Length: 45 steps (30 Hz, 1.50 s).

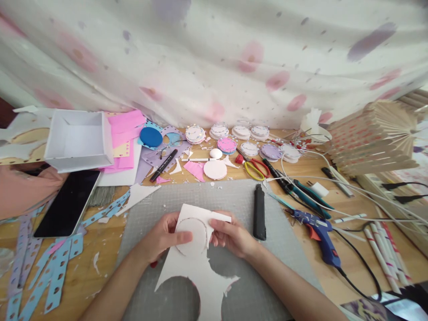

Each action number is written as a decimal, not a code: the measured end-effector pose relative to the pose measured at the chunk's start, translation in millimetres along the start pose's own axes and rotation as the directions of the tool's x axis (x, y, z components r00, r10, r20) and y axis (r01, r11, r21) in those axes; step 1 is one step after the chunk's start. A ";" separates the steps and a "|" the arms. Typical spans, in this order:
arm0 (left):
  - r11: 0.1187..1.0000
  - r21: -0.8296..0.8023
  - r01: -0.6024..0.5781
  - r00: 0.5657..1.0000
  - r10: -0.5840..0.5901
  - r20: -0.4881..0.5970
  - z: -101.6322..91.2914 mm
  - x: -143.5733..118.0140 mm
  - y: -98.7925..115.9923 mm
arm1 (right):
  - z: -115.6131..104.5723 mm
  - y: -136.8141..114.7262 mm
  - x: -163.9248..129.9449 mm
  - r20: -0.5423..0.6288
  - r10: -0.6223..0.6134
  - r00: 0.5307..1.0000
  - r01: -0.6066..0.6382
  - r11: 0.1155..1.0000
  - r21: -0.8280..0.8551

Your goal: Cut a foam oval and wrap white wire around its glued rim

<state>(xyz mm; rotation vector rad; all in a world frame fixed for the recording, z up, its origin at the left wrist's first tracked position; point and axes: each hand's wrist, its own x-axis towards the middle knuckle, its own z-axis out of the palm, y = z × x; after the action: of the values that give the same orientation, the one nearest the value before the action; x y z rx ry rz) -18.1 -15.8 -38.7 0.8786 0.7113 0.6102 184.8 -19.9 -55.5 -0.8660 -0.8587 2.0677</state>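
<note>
Over the grey cutting mat, I hold a white foam sheet just above the surface, with both hands closed on its upper end. My left hand pinches the left edge, thumb laid across a cut circle that sits in the sheet and looks nearly free of it. My right hand grips the top right corner between thumb and fingertips. Neither hand is open; both are shut lightly on the same sheet.

I judge the sheet to be light and fairly stiff, yet easy to crease or tear, since round holes already cut out of it leave only thin bridges lower down. It should be held close to the circle, on the solid margin, not by the ragged lower tail.

Both forearms come in low from the bottom of the view, wrists nearly level, palms turned toward each other. A black knife lies just right of my right hand, and a blue glue gun farther right on the wooden table.
</note>
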 end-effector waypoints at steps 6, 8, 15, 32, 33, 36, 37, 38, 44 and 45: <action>0.998 -0.051 0.029 0.999 -0.032 -0.044 0.9 1.7 -0.6 | 0.6 3.4 3.9 -0.015 -0.026 1.000 0.027 0.997 0.068; 0.997 -0.050 0.052 0.995 -0.056 -0.082 -0.9 1.6 0.3 | -3.1 -0.2 4.9 -0.028 -0.045 0.999 0.047 0.996 0.079; 0.981 0.044 0.188 0.981 -0.186 -0.050 -2.9 -1.1 1.1 | -15.7 -20.4 3.6 0.105 0.030 0.994 -0.035 0.998 0.044; 0.989 0.144 0.023 0.953 0.022 -0.303 0.8 5.3 -2.8 | -5.2 -8.2 -2.6 0.033 -0.606 0.795 0.371 0.442 -0.816; 0.987 0.157 0.020 0.952 0.029 -0.305 1.2 5.2 -2.7 | -3.7 -7.4 -2.8 0.057 -0.569 0.820 0.369 0.452 -0.812; 0.981 0.193 0.005 0.944 0.059 -0.325 1.9 3.9 -0.9 | -2.6 -6.1 -2.6 0.097 -0.474 0.875 0.377 0.541 -0.751; 0.979 0.205 -0.005 0.941 0.074 -0.331 1.9 3.6 0.0 | -3.0 -6.2 -2.5 0.114 -0.458 0.882 0.383 0.554 -0.739; 0.976 0.216 -0.018 0.937 0.091 -0.336 1.6 3.3 0.8 | -3.4 -6.5 -2.4 0.129 -0.452 0.883 0.392 0.556 -0.733; 0.968 0.242 -0.067 0.935 0.145 -0.323 -3.8 2.8 -2.3 | -0.9 -8.8 -2.8 0.209 -0.463 0.861 0.442 0.481 -0.757; 0.969 0.237 -0.068 0.939 0.143 -0.313 -4.5 2.7 -4.0 | -0.2 -9.0 -3.0 0.209 -0.460 0.863 0.444 0.493 -0.748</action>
<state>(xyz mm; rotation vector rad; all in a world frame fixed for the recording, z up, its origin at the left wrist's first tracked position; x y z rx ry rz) -19.1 -13.8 -44.8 1.0402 1.0544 0.7952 189.7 -17.7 -47.7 -0.9353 -1.8329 1.1546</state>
